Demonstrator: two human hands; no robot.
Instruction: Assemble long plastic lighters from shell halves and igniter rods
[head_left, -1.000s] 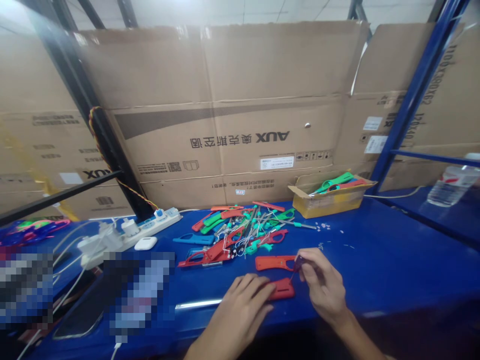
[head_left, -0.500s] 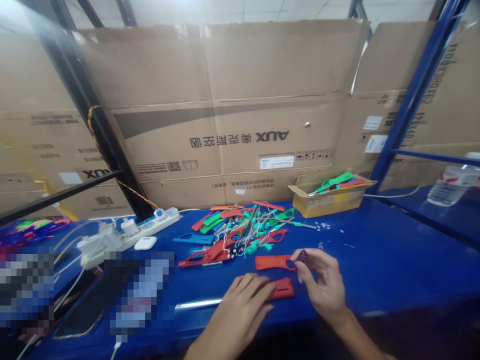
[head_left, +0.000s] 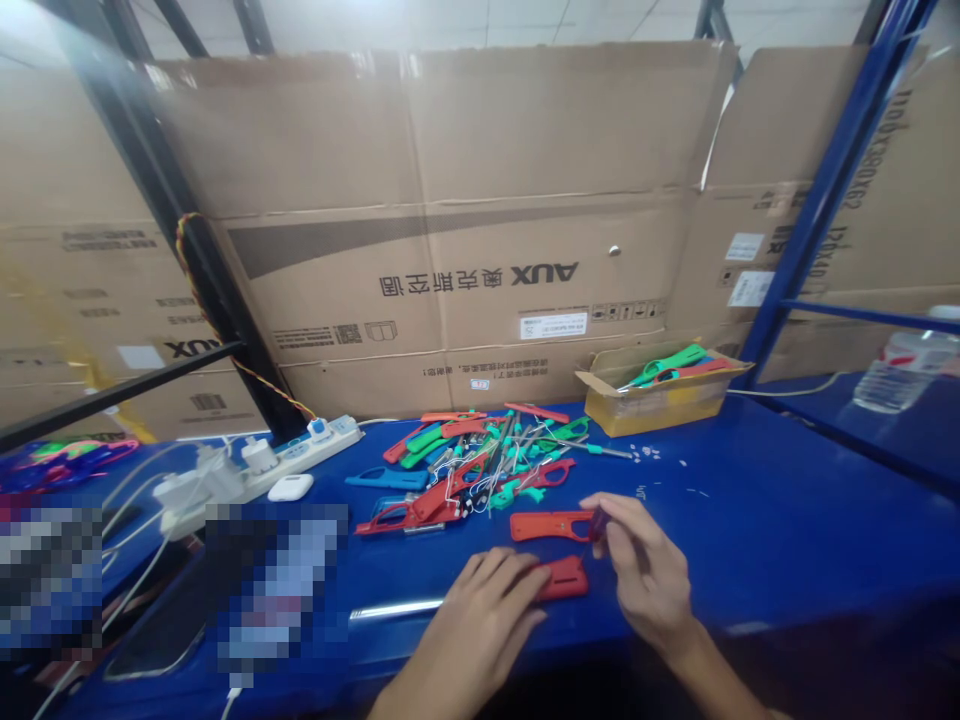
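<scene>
My left hand [head_left: 487, 625] lies over a red gas lighter [head_left: 566, 578], its fingers closed on the lighter's body and hiding much of it. A shiny metal tube [head_left: 397, 607] sticks out to the left from under that hand. Between the thumb and fingers of my right hand [head_left: 649, 575] is a small dark, see-through piece [head_left: 598, 523]; its exact kind is hard to make out. It overlaps the looped right end of an orange-red handle shell [head_left: 544, 526] lying just beyond the lighter.
Behind my hands spreads a pile of lighter parts [head_left: 480, 460]. A cardboard box [head_left: 656, 408] with more lighters stands at the back right. On the left are a power strip [head_left: 300, 455], a white earphone case [head_left: 291, 487] and phones. A bottle [head_left: 900, 370] stands far right.
My right hand has turned slightly, and the small dark piece in it now stands more upright and is more covered by the fingers. My left hand stays put on the red lighter.
</scene>
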